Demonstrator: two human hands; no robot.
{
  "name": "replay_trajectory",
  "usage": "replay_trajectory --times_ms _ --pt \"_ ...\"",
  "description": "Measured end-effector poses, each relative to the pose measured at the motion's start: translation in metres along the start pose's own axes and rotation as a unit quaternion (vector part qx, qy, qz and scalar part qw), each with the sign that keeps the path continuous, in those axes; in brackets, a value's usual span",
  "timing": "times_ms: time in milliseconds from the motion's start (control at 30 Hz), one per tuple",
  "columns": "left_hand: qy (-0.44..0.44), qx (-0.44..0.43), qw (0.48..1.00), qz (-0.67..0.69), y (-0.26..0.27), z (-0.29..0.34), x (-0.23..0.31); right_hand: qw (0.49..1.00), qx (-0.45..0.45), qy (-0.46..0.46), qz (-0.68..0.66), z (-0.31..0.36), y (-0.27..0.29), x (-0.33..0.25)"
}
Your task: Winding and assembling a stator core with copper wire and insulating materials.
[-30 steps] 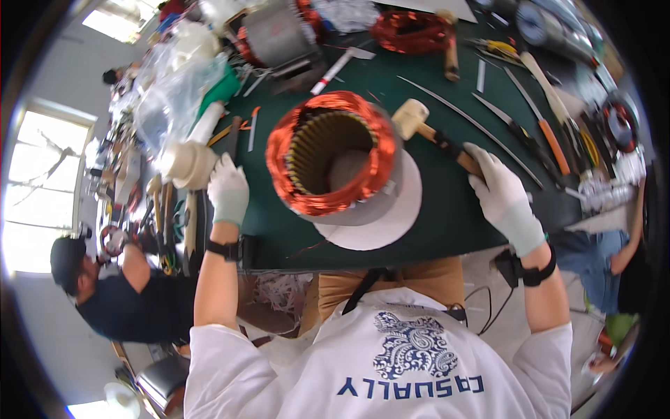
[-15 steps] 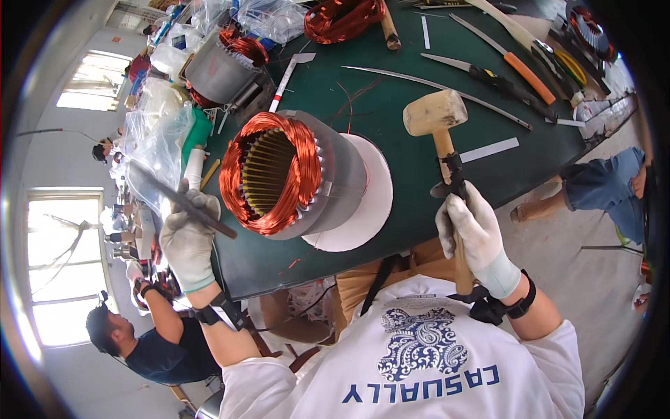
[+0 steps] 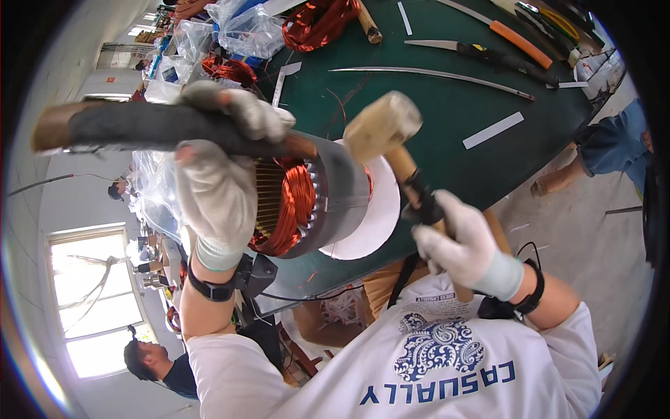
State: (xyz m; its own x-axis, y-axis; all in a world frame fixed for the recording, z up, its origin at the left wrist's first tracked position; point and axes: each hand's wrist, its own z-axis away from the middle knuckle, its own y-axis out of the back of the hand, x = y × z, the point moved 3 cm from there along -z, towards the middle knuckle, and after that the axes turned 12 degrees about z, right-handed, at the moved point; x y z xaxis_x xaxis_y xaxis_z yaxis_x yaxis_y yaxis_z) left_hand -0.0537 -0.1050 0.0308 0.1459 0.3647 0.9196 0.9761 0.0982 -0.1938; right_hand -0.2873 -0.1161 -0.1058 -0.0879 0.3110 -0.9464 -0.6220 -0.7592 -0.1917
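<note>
A grey motor stator (image 3: 337,190) lies on its side with its open end toward my left, over a round white disc (image 3: 382,213). Red-brown copper windings (image 3: 292,209) ring that end, partly hidden behind my left hand. My left hand (image 3: 218,192), in a white glove, is closed round a thick bar (image 3: 150,127) with a dark wrapped middle and brown ends. The bar's right end is at the upper windings; contact cannot be made out. My gloved right hand (image 3: 466,243) grips the handle of a mallet (image 3: 384,126), its pale head raised beside the stator.
On the green table (image 3: 433,146) lie a long thin metal strip (image 3: 433,74), a black-handled blade (image 3: 474,54), an orange-handled tool (image 3: 520,43) and a white strip (image 3: 493,130). Copper coils (image 3: 317,26) and plastic bags (image 3: 251,31) crowd the back. People sit at lower left and right.
My left hand has raised and turned the bar, bringing its end to the top of the windings. The mallet has moved left toward the stator and tilted. The view has shifted slightly.
</note>
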Motion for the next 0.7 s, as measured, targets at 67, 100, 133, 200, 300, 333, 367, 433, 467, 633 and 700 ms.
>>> replay_trajectory --times_ms 67,100,133,200,300,333,367,433,467,633,700 --pt "-0.012 0.007 1.0 -0.013 0.003 -0.001 0.002 0.998 0.051 0.028 -0.017 -0.006 0.013 -0.009" --pt "-0.009 0.011 1.0 -0.013 0.002 0.0 -0.002 0.996 0.075 0.045 -0.028 -0.009 0.021 -0.018" --pt "-0.01 0.013 1.0 0.012 0.002 0.0 -0.007 0.988 0.111 0.083 -0.065 -0.014 0.027 -0.021" --pt "-0.012 0.015 0.999 0.034 0.001 -0.001 -0.01 0.964 0.206 0.127 -0.111 -0.023 0.025 -0.029" --pt "-0.043 -0.025 0.998 0.03 0.002 0.002 -0.012 0.981 0.127 0.117 -0.09 -0.021 0.007 -0.022" --pt "-0.028 -0.03 0.997 0.07 0.004 0.003 -0.012 0.993 0.056 0.088 -0.055 -0.021 0.002 -0.021" --pt "-0.013 -0.032 0.994 0.108 0.006 0.006 -0.012 0.998 -0.019 0.058 -0.02 -0.021 -0.004 -0.019" --pt "-0.095 -0.084 0.992 0.018 -0.003 0.01 -0.007 0.995 -0.094 0.026 0.016 -0.02 -0.013 -0.015" --pt "-0.086 -0.102 0.991 0.005 -0.003 0.01 -0.009 0.994 0.016 0.059 -0.091 -0.021 -0.01 -0.012" --pt "-0.017 -0.054 0.996 0.068 -0.019 0.004 -0.018 0.972 0.099 0.189 -0.1 -0.002 -0.083 0.027" --pt "-0.054 0.027 0.998 0.03 -0.013 0.016 -0.009 0.984 0.002 0.055 -0.172 0.0 -0.068 0.022"
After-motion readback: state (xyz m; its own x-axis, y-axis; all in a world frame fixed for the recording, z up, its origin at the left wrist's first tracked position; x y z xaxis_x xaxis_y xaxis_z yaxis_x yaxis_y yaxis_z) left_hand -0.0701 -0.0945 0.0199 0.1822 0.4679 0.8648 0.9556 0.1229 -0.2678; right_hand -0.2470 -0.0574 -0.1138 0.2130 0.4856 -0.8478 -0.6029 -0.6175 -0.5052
